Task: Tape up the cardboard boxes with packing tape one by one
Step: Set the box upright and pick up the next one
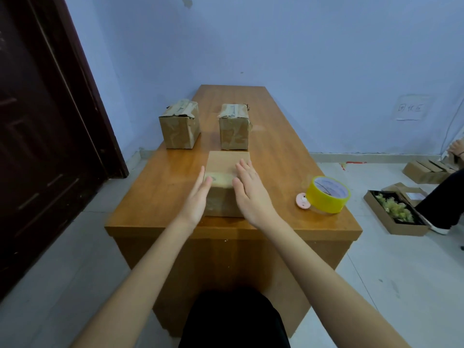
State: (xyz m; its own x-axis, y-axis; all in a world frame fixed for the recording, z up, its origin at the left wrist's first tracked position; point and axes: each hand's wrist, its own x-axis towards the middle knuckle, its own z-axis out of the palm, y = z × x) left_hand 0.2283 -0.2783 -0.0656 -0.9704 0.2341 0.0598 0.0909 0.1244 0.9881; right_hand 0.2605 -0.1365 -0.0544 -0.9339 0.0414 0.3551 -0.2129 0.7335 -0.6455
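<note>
— What sort of place is this?
— A plain back room used for packing: bare pale blue painted walls (288,41), a dark brown wooden door (42,121) at nine o'clock, grey tiled floor (401,277).
— What shows packing?
— Taped brown cardboard boxes (179,126) on a long orange-brown wooden desk (276,151); open flat cartons (396,213) at three o'clock.

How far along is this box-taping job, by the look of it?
Done, it seems: two boxes at the back, the left one and the right one, carry tape over their tops. In hand: the near box, where the left hand and right hand lie flat by a tape strip on its front edge. The yellow tape roll sits aside on the table. Left: finishing this box, perhaps.
</note>
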